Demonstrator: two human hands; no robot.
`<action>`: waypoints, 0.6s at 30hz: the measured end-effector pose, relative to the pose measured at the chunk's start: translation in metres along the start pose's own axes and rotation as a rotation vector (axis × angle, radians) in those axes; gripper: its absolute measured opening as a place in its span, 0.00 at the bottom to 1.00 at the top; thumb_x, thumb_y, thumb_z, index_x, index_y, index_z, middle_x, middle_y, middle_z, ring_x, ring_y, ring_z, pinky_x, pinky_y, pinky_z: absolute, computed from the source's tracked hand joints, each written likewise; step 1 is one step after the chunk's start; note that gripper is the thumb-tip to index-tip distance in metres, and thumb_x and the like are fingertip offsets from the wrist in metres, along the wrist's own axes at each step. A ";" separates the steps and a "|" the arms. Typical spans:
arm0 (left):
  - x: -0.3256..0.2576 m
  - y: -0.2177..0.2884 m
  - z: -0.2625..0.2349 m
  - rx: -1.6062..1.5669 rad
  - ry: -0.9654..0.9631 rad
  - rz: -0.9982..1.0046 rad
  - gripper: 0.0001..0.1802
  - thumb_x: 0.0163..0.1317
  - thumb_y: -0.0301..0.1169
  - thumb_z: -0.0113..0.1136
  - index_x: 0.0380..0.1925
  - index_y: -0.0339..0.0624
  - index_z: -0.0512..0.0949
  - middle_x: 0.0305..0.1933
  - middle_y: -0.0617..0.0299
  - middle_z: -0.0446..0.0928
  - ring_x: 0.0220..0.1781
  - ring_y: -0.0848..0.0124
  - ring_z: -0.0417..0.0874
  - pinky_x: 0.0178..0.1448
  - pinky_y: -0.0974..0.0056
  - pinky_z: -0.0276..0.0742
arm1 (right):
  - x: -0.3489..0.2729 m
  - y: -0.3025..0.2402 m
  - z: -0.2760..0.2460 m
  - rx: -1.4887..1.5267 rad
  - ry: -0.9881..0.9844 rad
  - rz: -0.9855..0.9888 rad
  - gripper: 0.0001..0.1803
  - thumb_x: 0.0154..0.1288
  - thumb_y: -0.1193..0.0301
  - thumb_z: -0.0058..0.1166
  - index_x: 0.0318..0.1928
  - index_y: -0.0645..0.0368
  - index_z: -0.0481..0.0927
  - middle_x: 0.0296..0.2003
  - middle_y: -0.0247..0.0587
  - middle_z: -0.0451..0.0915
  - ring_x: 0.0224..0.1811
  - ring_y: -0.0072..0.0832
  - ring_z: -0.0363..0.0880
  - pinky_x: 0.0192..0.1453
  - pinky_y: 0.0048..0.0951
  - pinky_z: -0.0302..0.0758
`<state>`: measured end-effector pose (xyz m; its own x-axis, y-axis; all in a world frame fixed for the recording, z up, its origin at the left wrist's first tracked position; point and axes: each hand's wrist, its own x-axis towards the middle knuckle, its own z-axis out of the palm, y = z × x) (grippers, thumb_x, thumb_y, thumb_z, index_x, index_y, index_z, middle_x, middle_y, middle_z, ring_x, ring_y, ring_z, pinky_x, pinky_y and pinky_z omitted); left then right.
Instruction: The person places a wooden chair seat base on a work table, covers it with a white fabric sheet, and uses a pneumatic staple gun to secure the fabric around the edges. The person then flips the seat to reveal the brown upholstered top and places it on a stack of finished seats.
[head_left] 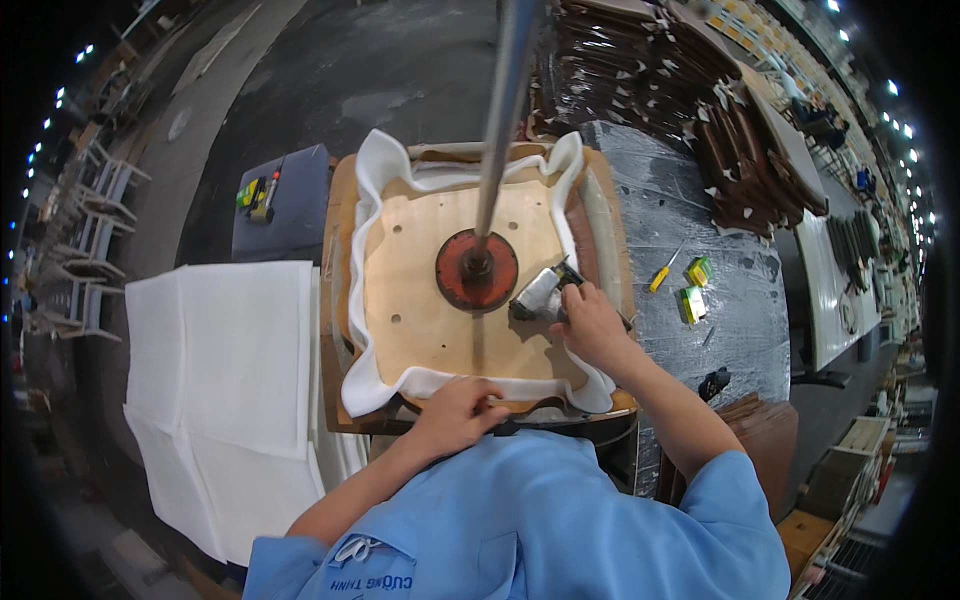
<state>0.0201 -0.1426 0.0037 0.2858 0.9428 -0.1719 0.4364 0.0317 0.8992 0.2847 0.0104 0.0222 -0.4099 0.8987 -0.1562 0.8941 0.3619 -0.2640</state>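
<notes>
A pale wooden board (420,270) lies flat, wrapped around its edges by wavy white foam (365,320) whose corners stick up. Brown cover material (590,235) shows outside the foam. On the board's middle presses a red round disc (450,265) at the foot of a metal pole (497,130). My right hand (594,325) is closed around the grip of a silver staple gun (540,297), its body over the board right of the disc. My left hand (460,415) rests at the near edge with fingers curled on the foam there; its fingertips are partly hidden.
White foam sheets (225,360) are stacked at left. A grey padded block (285,225) carries tools and a small box. On the plastic-covered table (740,310) at right lie a yellow screwdriver (660,278) and small green-yellow boxes (692,303). Brown covers (740,150) pile up behind.
</notes>
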 end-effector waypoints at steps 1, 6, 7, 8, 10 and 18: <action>0.013 0.007 0.006 0.147 -0.045 0.223 0.17 0.71 0.45 0.76 0.47 0.45 0.87 0.32 0.55 0.84 0.42 0.55 0.89 0.50 0.49 0.84 | -0.002 0.004 0.005 0.008 -0.013 0.023 0.30 0.62 0.60 0.81 0.55 0.59 0.76 0.48 0.56 0.85 0.58 0.57 0.85 0.62 0.55 0.83; 0.044 -0.008 0.040 0.497 -0.248 0.400 0.17 0.69 0.49 0.76 0.44 0.49 0.87 0.42 0.55 0.84 0.47 0.51 0.87 0.54 0.44 0.81 | 0.010 -0.003 0.019 -0.010 -0.067 0.067 0.33 0.60 0.59 0.82 0.56 0.58 0.75 0.48 0.52 0.87 0.54 0.53 0.90 0.62 0.55 0.82; 0.045 -0.009 0.042 0.528 -0.228 0.444 0.18 0.69 0.49 0.76 0.42 0.48 0.87 0.43 0.55 0.84 0.47 0.51 0.87 0.52 0.45 0.81 | 0.011 -0.004 0.020 -0.044 -0.062 0.068 0.33 0.61 0.60 0.82 0.57 0.58 0.74 0.48 0.52 0.87 0.53 0.53 0.90 0.62 0.55 0.82; 0.045 -0.013 0.047 0.555 -0.199 0.453 0.17 0.69 0.48 0.75 0.41 0.48 0.86 0.42 0.55 0.85 0.46 0.52 0.87 0.51 0.45 0.81 | 0.012 -0.007 0.021 -0.060 -0.050 0.060 0.32 0.61 0.61 0.81 0.56 0.57 0.74 0.47 0.51 0.88 0.53 0.53 0.90 0.60 0.55 0.82; 0.046 -0.022 0.056 0.610 -0.139 0.471 0.15 0.70 0.47 0.74 0.40 0.48 0.85 0.41 0.55 0.85 0.44 0.53 0.88 0.49 0.46 0.81 | 0.015 -0.010 0.021 -0.092 -0.024 0.043 0.29 0.61 0.64 0.79 0.54 0.56 0.73 0.45 0.50 0.88 0.51 0.53 0.91 0.57 0.54 0.82; 0.075 -0.012 0.069 0.713 -0.226 0.368 0.14 0.69 0.45 0.73 0.35 0.46 0.88 0.34 0.55 0.86 0.41 0.54 0.89 0.47 0.48 0.82 | -0.010 0.012 -0.046 0.363 0.177 0.160 0.35 0.66 0.66 0.73 0.69 0.60 0.73 0.45 0.57 0.91 0.50 0.56 0.92 0.54 0.56 0.85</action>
<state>0.0951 -0.0954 -0.0473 0.6474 0.7597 -0.0617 0.6951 -0.5552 0.4568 0.3076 0.0167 0.0648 -0.2062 0.9763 -0.0651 0.8092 0.1327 -0.5724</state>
